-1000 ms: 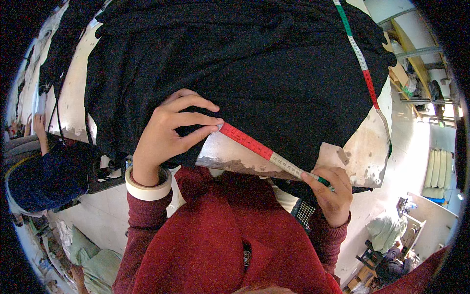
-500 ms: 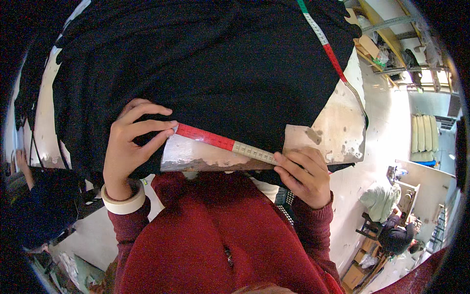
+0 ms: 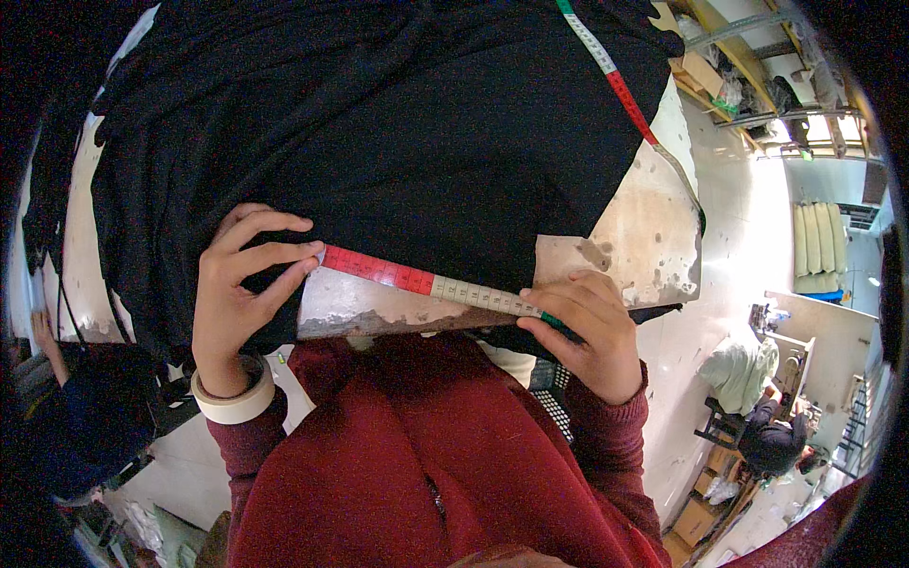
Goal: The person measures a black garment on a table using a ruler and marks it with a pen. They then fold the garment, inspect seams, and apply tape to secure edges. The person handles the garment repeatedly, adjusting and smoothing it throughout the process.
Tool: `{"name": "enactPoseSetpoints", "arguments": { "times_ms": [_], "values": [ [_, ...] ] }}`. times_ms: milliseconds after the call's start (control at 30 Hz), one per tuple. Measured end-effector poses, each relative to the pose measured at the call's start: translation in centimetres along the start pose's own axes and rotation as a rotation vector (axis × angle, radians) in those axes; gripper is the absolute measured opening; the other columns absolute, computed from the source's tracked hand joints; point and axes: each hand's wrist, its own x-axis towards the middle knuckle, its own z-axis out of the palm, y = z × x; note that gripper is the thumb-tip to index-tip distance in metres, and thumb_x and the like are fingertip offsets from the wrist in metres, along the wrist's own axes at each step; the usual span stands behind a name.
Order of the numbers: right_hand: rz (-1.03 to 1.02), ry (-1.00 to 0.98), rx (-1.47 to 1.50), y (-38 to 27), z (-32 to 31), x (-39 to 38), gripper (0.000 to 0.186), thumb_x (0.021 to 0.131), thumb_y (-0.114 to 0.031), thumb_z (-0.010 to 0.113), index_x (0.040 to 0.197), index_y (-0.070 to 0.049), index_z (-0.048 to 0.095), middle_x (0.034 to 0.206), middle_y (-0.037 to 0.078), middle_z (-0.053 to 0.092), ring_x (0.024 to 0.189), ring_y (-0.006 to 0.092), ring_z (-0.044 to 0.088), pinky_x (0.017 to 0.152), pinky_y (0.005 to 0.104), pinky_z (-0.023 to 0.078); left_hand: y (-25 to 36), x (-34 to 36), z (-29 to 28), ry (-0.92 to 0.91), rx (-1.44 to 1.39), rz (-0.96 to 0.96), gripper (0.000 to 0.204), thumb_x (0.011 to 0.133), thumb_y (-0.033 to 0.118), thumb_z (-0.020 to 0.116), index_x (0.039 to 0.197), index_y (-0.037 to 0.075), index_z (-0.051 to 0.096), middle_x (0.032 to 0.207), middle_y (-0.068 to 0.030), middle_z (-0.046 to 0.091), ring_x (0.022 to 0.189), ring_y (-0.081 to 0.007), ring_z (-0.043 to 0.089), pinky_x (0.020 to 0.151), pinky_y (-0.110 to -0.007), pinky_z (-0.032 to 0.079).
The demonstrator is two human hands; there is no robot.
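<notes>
A measuring tape (image 3: 379, 270) with red, white and green sections is stretched between my two hands. My left hand (image 3: 248, 275) pinches its red end between thumb and fingertips; a roll of cream masking tape (image 3: 237, 393) circles that wrist. Farther right, my right hand (image 3: 592, 331) grips the tape where white turns green. Black fabric (image 3: 407, 142) spreads over the worn pale table (image 3: 653, 218), and the tape passes along its near edge, above a bare strip of tabletop. The tape's other length (image 3: 625, 104) runs across the fabric at the far right.
At the left, another person in dark clothing (image 3: 85, 426) has an arm at the table's side. A person in a pale top (image 3: 743, 369) sits at a workstation on the right. Shelving (image 3: 757, 76) stands at the far right, cardboard boxes (image 3: 696, 516) below. A black crate (image 3: 552, 402) sits under the table's near edge.
My right hand has slid along the measuring tape, so a green section now shows at its fingertips. My left hand keeps its pinch. The whole view has shifted slightly.
</notes>
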Motion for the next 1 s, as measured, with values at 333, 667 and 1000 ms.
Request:
{"name": "enactPoseSetpoints", "arguments": {
  "times_ms": [333, 667, 1000],
  "values": [
    [0.222, 0.028, 0.097, -0.2, 0.5, -0.1, 0.036, 0.064, -0.011, 0.083, 0.099, -0.012, 0.075, 0.086, 0.002, 0.061, 0.083, 0.0194, 0.055, 0.074, 0.0311, 0.045, 0.0, 0.0, -0.1, -0.004, 0.009, 0.004, 0.020, 0.069, 0.006, 0.078, 0.088, 0.011, 0.076, 0.100, -0.0057, 0.069, 0.093, -0.0240, 0.062, 0.087, -0.037, 0.047],
    [0.223, 0.064, 0.047, -0.4, 1.1, -1.0, 0.038, 0.065, -0.012, 0.080, 0.103, -0.015, 0.075, 0.085, 0.003, 0.055, 0.083, 0.0218, 0.054, 0.071, 0.0336, 0.045, -0.1, 0.0, -0.1, 0.010, 0.005, 0.012, 0.020, 0.069, 0.006, 0.078, 0.088, 0.010, 0.076, 0.100, -0.0059, 0.069, 0.094, -0.0244, 0.063, 0.087, -0.037, 0.047],
    [0.262, 0.080, 0.117, -0.3, 0.8, -0.4, 0.040, 0.063, -0.006, 0.081, 0.102, -0.011, 0.074, 0.087, 0.003, 0.063, 0.083, 0.0190, 0.056, 0.076, 0.0301, 0.044, -0.1, 0.0, 0.0, 0.015, 0.004, 0.014, 0.021, 0.069, 0.005, 0.078, 0.089, 0.010, 0.077, 0.100, -0.0070, 0.070, 0.094, -0.0240, 0.063, 0.086, -0.036, 0.048]
  ]
}}
